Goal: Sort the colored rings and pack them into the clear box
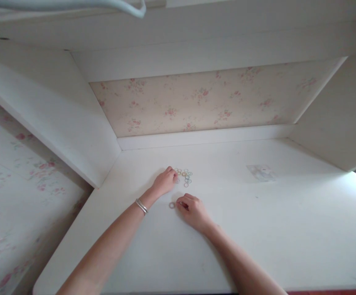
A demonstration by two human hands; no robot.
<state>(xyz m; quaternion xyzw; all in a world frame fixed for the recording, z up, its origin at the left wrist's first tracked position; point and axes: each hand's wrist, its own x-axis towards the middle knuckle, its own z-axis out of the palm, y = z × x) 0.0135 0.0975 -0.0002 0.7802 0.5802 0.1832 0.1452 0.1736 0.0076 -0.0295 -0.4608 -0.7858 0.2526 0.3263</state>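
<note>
Several small thin rings (pixel 187 178), yellowish, greenish and pale, lie in a loose cluster on the white desktop. At the cluster's left edge is my left hand (pixel 165 180), its fingers curled together and partly over the rings. Whether those fingers pinch a ring is hidden. Closer to me, my right hand (pixel 194 210) rests on the desktop with its fingers closed in a pinch. Something small and pale shows at its fingertips, too small to name. Just left of these fingertips lies a thicker beige ring (pixel 172 205), apart from the cluster.
A clear plastic bag (pixel 261 172) lies flat to the right on the white desktop (pixel 288 229). White side panels (pixel 51 102) and an overhead shelf (pixel 196 37) enclose the desk. Floral wallpaper (pixel 202 98) covers the back. A pale curved bar (pixel 116 5) crosses the top left.
</note>
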